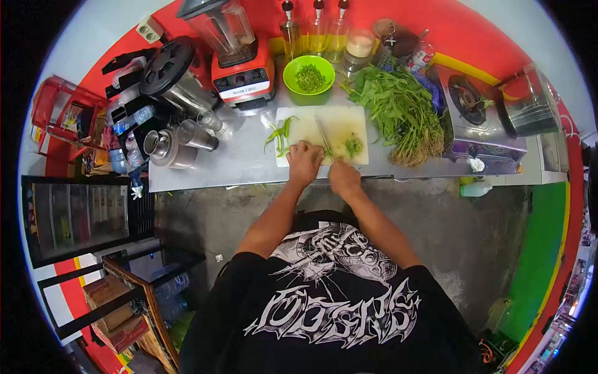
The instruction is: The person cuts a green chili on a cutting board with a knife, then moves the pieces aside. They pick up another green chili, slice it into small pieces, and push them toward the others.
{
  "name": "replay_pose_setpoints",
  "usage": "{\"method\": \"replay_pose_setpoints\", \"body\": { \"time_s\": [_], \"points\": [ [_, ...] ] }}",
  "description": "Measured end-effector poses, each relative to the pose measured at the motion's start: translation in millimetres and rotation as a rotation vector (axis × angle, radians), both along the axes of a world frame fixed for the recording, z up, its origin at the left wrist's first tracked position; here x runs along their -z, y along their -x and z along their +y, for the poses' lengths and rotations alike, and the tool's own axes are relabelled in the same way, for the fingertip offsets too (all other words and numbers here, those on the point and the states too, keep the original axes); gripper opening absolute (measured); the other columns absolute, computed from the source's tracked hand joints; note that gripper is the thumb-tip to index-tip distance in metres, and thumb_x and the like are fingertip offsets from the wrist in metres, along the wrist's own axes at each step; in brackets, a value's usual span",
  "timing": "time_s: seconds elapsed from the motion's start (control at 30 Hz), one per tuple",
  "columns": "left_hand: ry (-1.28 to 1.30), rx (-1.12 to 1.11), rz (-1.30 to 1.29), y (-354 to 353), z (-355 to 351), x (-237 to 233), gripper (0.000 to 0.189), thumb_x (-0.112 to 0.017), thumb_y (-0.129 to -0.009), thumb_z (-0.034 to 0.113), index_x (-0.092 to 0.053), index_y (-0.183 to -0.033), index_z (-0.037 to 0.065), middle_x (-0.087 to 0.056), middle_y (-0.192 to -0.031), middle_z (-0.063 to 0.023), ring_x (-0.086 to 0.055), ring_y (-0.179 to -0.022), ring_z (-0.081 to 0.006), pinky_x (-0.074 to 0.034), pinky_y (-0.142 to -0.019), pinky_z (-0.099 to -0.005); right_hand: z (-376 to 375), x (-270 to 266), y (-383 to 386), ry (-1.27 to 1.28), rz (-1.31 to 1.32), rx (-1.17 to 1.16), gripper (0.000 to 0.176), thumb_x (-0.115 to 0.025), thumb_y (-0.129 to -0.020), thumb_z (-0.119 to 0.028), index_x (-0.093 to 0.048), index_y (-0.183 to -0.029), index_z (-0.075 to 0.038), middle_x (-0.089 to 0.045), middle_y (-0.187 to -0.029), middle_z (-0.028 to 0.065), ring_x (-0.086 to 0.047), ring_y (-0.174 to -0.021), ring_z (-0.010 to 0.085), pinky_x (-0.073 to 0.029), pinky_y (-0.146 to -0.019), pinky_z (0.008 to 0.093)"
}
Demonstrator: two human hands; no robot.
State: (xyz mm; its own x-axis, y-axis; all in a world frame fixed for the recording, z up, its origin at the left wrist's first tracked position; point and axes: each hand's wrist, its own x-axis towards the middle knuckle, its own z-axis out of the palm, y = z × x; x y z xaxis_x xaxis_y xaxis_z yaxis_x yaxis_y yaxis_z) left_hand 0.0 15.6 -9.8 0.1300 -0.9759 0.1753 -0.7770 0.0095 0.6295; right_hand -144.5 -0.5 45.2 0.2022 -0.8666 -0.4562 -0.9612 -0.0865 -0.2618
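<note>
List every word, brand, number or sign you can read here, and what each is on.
"SILVER CREST": front of the red blender base.
Black T-shirt: large stylised lettering, too ornate to read surely.
Red-labelled container behind the greens: too small to read.
Red-and-brown box, lower left: print too blurred to read.

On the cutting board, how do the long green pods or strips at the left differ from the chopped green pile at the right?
The long green strips are elongated pieces, while the chopped green pile is made of tiny bits. The strips lie loosely spread, some crossing; the pile sits in one compact clump. Both are green and rest on the white cutting board.
</note>
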Motion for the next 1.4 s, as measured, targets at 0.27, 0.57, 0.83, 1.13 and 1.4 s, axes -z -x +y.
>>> {"method": "replay_pose_setpoints", "body": {
  "time_s": [0.27,0.57,0.83,1.13,1.4],
  "points": [
    [0.130,0.080,-0.079,-8,3,6,0.022,-0.068,-0.091,0.029,-0.072,-0.109,0.017,-0.052,-0.114,-0.0111,-0.046,-0.116,-0.0339,-0.033,-0.101,-0.0480,-7,-10,6,-0.089,-0.042,-0.077,0.033,-0.058,-0.091,-0.009,-0.056,-0.120,0.007,-0.069,-0.114,0.0283,-0.069,-0.107,0.0392,-0.054,-0.091,0.0499],
    [0.165,0.131,-0.085,-17,-3,8,0.023,-0.068,-0.091,0.027,-0.072,-0.110,0.016,-0.048,-0.134,-0.0176,-0.035,-0.140,-0.0399,-0.025,-0.115,-0.0515,-8,-18,-2,-0.071,-0.044,-0.035,0.030,-0.058,-0.088,-0.009,-0.058,-0.113,0.006,-0.070,-0.110,0.0279,-0.068,-0.104,0.0452,-0.054,-0.092,0.0512],
    [0.102,0.102,0.024,-17,-4,11,0.014,-0.071,-0.087,0.021,-0.075,-0.101,0.018,-0.047,-0.136,-0.0154,-0.031,-0.142,-0.0387,-0.024,-0.114,-0.0497,-1,-4,-6,0.014,0.004,-0.055,0.030,-0.059,-0.090,-0.009,-0.060,-0.115,0.006,-0.072,-0.106,0.0260,-0.072,-0.100,0.0379,-0.057,-0.084,0.0490],
    [0.063,0.116,0.022,-21,-7,14,0.018,-0.074,-0.083,0.020,-0.074,-0.101,0.022,-0.047,-0.137,-0.0139,-0.036,-0.138,-0.0371,-0.027,-0.112,-0.0491,7,8,-12,0.002,-0.078,0.136,0.029,-0.053,-0.093,-0.011,-0.059,-0.116,0.004,-0.071,-0.108,0.0279,-0.069,-0.104,0.0428,-0.055,-0.088,0.0514],
    [0.068,0.110,0.036,-21,-10,14,0.019,-0.077,-0.080,0.017,-0.070,-0.097,0.017,-0.047,-0.134,-0.0163,-0.037,-0.137,-0.0387,-0.028,-0.112,-0.0516,7,-5,-10,-0.034,-0.079,0.046,0.029,-0.052,-0.093,-0.012,-0.059,-0.116,0.004,-0.070,-0.109,0.0282,-0.068,-0.106,0.0447,-0.052,-0.093,0.0530]
  ]
}}
